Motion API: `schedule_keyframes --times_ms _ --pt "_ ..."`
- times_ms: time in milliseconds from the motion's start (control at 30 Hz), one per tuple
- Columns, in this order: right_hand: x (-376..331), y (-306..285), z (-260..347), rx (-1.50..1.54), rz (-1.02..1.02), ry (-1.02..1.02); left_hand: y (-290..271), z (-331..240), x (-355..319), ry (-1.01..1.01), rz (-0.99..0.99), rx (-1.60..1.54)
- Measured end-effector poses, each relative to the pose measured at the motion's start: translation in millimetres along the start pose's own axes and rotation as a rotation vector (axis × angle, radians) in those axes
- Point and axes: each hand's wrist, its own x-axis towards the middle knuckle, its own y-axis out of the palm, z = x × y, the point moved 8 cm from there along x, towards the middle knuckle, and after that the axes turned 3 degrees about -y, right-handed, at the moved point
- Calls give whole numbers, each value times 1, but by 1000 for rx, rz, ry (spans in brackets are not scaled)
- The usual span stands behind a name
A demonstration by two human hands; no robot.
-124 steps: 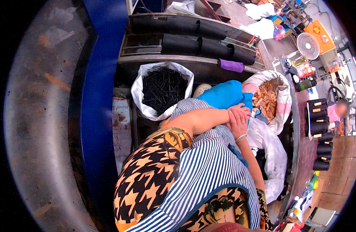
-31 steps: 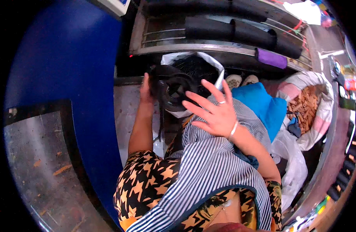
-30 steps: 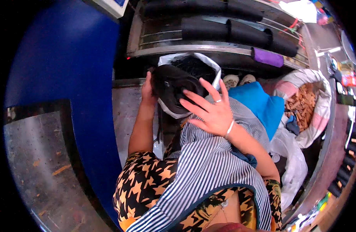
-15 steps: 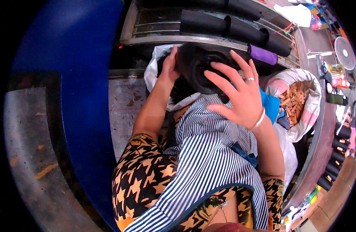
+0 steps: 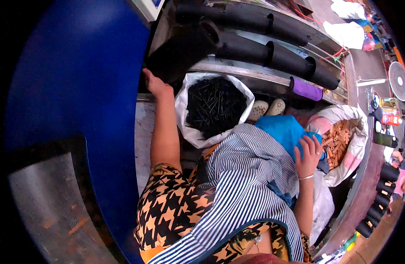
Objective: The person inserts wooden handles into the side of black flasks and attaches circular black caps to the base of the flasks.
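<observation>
At the far left, my left hand [image 5: 157, 83] is closed on the near end of a thick black hollow cylinder [image 5: 182, 48]. The cylinder lies aslant by the metal rack, its open far end meeting the row of black cylinders there. The ends of my left fingers are lost in the dark. My right hand [image 5: 308, 154] is empty, its fingers apart, over a blue cloth [image 5: 279, 132] on my lap. Just beside it is a white and pink sack [image 5: 360, 127] of short brown tubes [image 5: 338, 143].
An open white sack [image 5: 181, 103] of thin black strips stands below the metal rack [image 5: 343, 57]. On the rack are rows of black cylinders [image 5: 246, 47] and a purple one [image 5: 307, 89]. A blue panel [image 5: 101, 88] borders my left arm. Pale perforated clogs [image 5: 278, 106] show beyond the blue cloth.
My left hand has carried the black cylinder from above the white sack to the rack at far left. My right hand has come off it and moved right and down.
</observation>
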Motion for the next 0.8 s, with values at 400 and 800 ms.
schedule_keyframes --times_ms 400,800 --pt "-39 14 -10 5 39 198 88 -77 33 758 15 983" --pt "-34 -5 -28 108 -12 262 106 -57 59 513 -46 1504"
